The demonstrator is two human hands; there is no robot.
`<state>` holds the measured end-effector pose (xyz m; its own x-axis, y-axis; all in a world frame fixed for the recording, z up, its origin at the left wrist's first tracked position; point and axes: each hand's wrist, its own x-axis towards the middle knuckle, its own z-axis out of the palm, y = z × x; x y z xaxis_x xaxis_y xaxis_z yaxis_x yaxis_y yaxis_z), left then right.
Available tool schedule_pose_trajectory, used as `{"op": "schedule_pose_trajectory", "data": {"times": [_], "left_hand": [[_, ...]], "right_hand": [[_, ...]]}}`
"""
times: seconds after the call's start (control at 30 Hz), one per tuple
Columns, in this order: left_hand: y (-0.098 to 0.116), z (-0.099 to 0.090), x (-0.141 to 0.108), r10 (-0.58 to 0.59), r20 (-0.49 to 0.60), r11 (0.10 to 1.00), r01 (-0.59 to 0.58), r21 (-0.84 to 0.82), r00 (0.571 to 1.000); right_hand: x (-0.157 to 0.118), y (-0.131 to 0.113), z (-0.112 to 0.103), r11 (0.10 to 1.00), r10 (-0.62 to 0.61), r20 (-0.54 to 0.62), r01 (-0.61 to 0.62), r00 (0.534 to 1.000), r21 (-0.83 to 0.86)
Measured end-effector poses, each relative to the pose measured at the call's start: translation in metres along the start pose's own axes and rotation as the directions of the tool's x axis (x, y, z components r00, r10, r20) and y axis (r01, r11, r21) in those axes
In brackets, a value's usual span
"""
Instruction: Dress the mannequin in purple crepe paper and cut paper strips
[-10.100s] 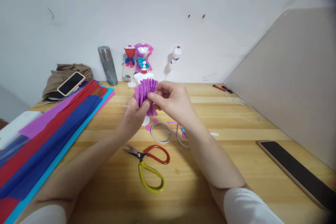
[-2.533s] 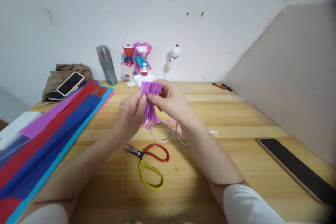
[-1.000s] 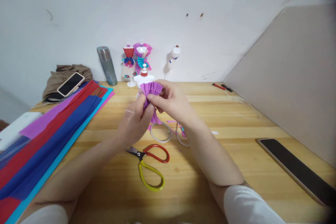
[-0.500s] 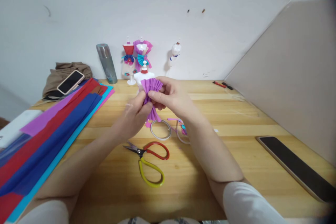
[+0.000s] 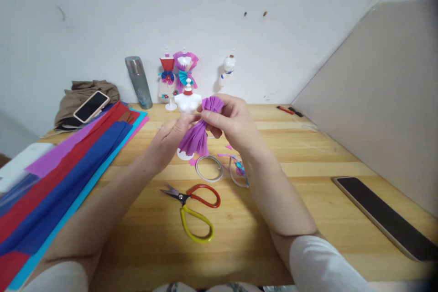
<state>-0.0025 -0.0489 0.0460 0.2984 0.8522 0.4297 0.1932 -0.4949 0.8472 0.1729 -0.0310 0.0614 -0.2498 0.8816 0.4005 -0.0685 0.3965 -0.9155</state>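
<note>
A pleated piece of purple crepe paper (image 5: 195,139) is gathered at a narrow waist and fans out above and below it. My right hand (image 5: 234,121) pinches that waist between thumb and fingers. From the left, my left hand (image 5: 173,137) reaches the same gathered spot, its thumb and fingertips pressed together at the paper's edge. Directly behind the paper stands a small white dress form (image 5: 188,102) with a red neck band, its lower part mostly hidden. On the table below lie a roll of tape (image 5: 197,174) and scissors (image 5: 182,198) with one red and one yellow handle, blades parted.
Crepe paper sheets (image 5: 68,182) in several colours cover the left side. Dressed mini forms (image 5: 167,75) and a bottle (image 5: 138,83) stand by the wall. One phone (image 5: 91,106) rests on brown cloth, another phone (image 5: 383,216) lies right. Paper scraps (image 5: 240,169) lie near my right wrist.
The purple paper has moved slightly right and tilted, its lower end swinging left and its waist drawn tighter. My left fingers have slid off its front, uncovering more of the white dress form.
</note>
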Motion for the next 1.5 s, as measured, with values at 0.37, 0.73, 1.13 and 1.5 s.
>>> {"op": "schedule_pose_trajectory", "data": {"times": [0.37, 0.73, 1.13, 1.5], "left_hand": [[-0.01, 0.009, -0.005, 0.052, 0.097, 0.993, -0.062, 0.098, 0.994], [-0.004, 0.011, -0.011, 0.098, -0.278, 0.965, -0.023, 0.261, 0.956], [0.002, 0.028, -0.017, 0.025, -0.438, 0.983, -0.103, -0.154, 0.898], [0.01, 0.024, -0.019, 0.247, -0.522, 0.966, -0.248, 0.071, 0.817]], "right_hand": [[0.002, 0.001, -0.003, 0.999, -0.02, -0.121, 0.025, 0.992, 0.036], [0.004, 0.003, -0.009, 0.994, -0.105, -0.341, 0.106, 0.934, -0.016], [-0.002, 0.001, -0.013, 0.989, -0.128, -0.43, 0.148, 0.894, 0.012], [0.001, 0.009, 0.002, 0.987, -0.089, -0.42, 0.136, 0.903, 0.082]]}}
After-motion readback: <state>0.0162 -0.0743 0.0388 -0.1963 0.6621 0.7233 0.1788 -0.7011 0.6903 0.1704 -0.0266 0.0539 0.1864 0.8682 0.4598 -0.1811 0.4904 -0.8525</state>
